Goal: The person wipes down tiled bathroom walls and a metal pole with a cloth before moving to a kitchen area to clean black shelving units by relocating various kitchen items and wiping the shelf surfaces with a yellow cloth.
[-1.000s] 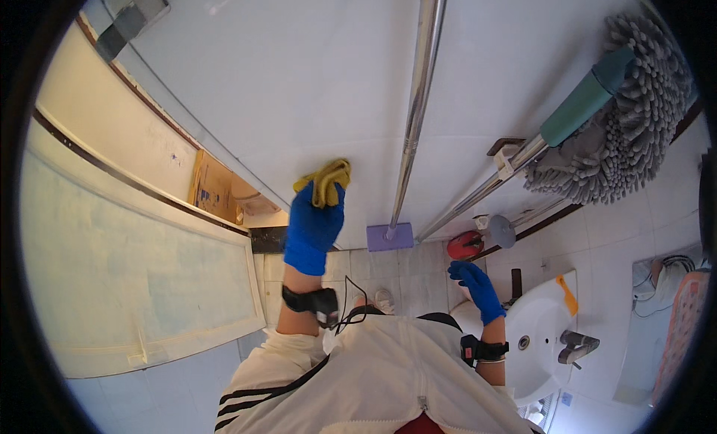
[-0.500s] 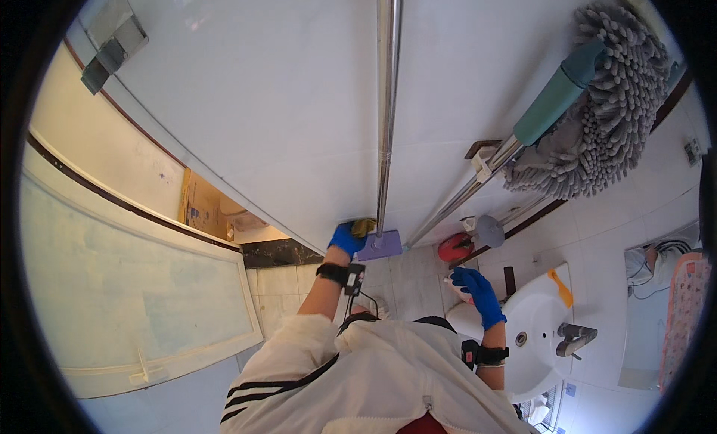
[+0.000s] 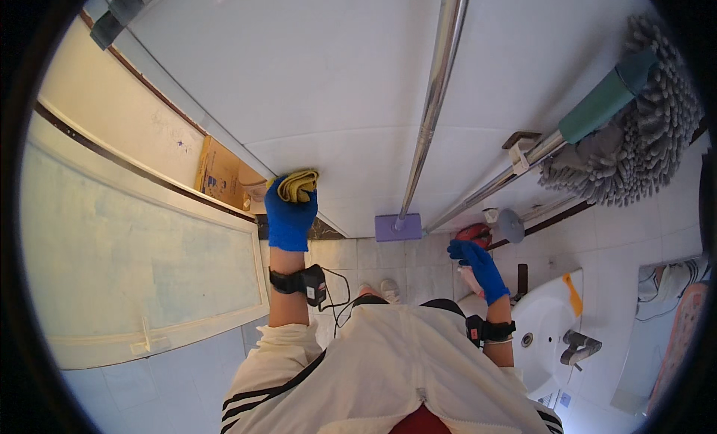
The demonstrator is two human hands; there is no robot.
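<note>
My left hand [image 3: 290, 217], in a blue glove, is closed around a folded olive-yellow cloth [image 3: 299, 186]. The cloth is at the white tiled wall [image 3: 343, 154], close to its left edge beside the doorway. My right hand [image 3: 482, 271], also gloved in blue, hangs out in front of the washbasin [image 3: 549, 318] with its fingers stretched to the left. A pale pink-white thing [image 3: 469, 279] shows just below those fingers; its kind is unclear, and it looks not to be held.
A purple flat mop head [image 3: 388, 228] stands on the floor, its metal pole [image 3: 433, 98] leaning along the wall. A grey chenille mop [image 3: 627, 150] with a green handle hangs at the right. An open door [image 3: 149, 270] stands at left; a cardboard box [image 3: 220, 176] lies beyond the doorway.
My left hand has moved left and up along the wall with the cloth, away from the purple mop head. The right hand is nearly where it was. The view has shifted slightly.
</note>
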